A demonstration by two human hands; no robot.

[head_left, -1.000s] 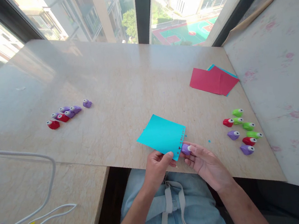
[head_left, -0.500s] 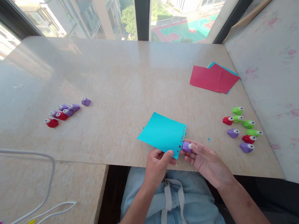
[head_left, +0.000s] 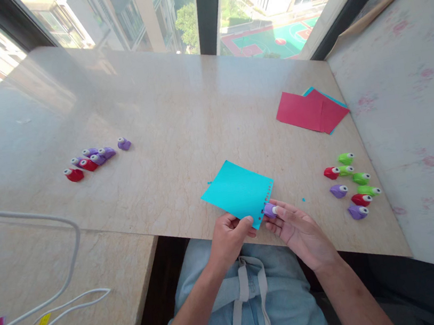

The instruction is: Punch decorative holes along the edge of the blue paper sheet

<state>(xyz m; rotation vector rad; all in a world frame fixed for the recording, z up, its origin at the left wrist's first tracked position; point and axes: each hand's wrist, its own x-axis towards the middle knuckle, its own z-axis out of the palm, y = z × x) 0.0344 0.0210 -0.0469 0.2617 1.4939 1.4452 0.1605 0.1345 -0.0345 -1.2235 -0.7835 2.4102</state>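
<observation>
Cyan sheet [head_left: 237,189] has slid a touch right against the purple craft punch [head_left: 270,210], near the tabletop's [head_left: 179,124] front edge. Left hand [head_left: 230,238] pinches its bottom corner; right hand [head_left: 302,234] grips the punch, fingers partly covering it. Left cluster [head_left: 97,159]: five purple, two red punches. Right cluster [head_left: 361,179]: four green, two red, two purple. Red sheets [head_left: 299,111] sit by the wall [head_left: 408,119].

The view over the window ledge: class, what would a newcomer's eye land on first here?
Probably the bright blue sheet, held by the left hand at the ledge's near edge, with small holes along its right side. Next, perhaps, the red sheets near the wall, and the colourful punches: a purple one in the right hand, others grouped at both sides.
</observation>
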